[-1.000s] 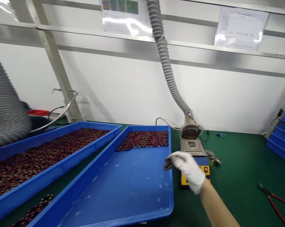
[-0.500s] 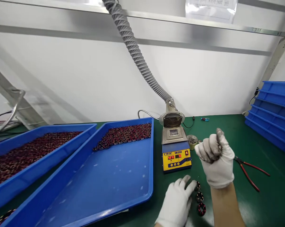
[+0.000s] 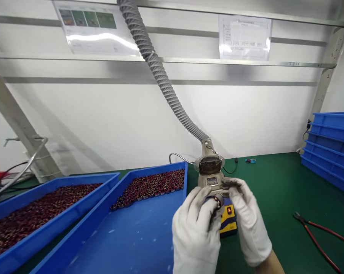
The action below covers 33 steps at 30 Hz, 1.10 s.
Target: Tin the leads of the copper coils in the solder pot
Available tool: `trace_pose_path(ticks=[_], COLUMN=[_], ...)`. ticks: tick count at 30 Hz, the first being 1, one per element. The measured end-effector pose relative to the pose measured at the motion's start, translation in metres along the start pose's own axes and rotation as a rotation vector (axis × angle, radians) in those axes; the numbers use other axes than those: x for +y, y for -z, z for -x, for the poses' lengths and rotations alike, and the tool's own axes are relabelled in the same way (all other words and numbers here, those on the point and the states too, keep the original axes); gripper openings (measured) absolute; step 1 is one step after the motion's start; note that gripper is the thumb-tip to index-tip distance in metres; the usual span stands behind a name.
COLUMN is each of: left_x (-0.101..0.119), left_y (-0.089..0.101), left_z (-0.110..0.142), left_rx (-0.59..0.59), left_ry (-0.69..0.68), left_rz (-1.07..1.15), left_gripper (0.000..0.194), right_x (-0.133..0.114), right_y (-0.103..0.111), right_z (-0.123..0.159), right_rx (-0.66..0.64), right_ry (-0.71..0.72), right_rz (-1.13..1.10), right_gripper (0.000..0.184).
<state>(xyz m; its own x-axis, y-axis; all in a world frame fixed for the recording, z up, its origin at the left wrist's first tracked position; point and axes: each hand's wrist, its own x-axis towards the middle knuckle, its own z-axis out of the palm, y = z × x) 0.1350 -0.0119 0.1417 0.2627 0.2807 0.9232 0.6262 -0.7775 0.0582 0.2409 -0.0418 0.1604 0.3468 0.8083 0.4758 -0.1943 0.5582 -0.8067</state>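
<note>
My left hand [image 3: 197, 230], in a stained white glove, pinches a small dark ring-shaped part [image 3: 218, 200] with coppery spots, like a small wound coil ring. It is held up in front of the solder pot [image 3: 212, 181], whose yellow front panel [image 3: 228, 220] shows partly between my hands. My right hand [image 3: 247, 220], also gloved, is just to the right, its blackened fingertips bent together beside the pot's top. What those fingers hold, if anything, is hidden.
A blue tray [image 3: 186, 179] holding rows of dark rings stands left, beside another tray [image 3: 111, 178] full of them. Red-handled cutters [image 3: 314, 236] lie right, near stacked blue trays [image 3: 328, 152]. A grey hose [image 3: 172, 89] runs down to the pot's hood.
The view has tilted up. My left hand has left the rings on the table and risen with one ring; my right hand has moved left from its raised fist to beside the pot.
</note>
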Motion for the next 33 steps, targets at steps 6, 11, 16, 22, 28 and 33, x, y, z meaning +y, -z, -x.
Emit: trace_pose_path(ticks=[6, 11, 16, 22, 28, 33], left_x=[-0.013, -0.021, -0.030, -0.036, -0.035, -0.035], left_y=[0.009, 0.017, 0.021, 0.030, 0.038, 0.036], left_z=[0.006, 0.009, 0.011, 0.004, -0.002, -0.001], left_rx=[0.117, 0.002, -0.213, -0.139, -0.124, -0.079], left_ry=[-0.037, 0.168, 0.125, -0.039, -0.185, -0.170], left_rz=[0.014, 0.149, 0.381, 0.312, 0.130, 0.067], left_gripper=[0.016, 0.046, 0.045, 0.030, 0.021, 0.018], right_x=[0.013, 0.018, 0.020, 0.021, 0.019, 0.014], right_y=[-0.012, -0.005, 0.000, 0.002, -0.003, -0.001], right_z=[0.002, 0.000, -0.003, -0.002, 0.001, 0.000], right_rx=[-0.140, -0.190, -0.225, -0.333, -0.058, 0.006], right_ry=[-0.121, -0.156, -0.111, -0.109, -0.053, -0.055], right_rz=[-0.094, -0.077, -0.033, 0.051, -0.110, -0.116], right_gripper=[0.025, 0.027, 0.026, 0.014, 0.011, 0.015])
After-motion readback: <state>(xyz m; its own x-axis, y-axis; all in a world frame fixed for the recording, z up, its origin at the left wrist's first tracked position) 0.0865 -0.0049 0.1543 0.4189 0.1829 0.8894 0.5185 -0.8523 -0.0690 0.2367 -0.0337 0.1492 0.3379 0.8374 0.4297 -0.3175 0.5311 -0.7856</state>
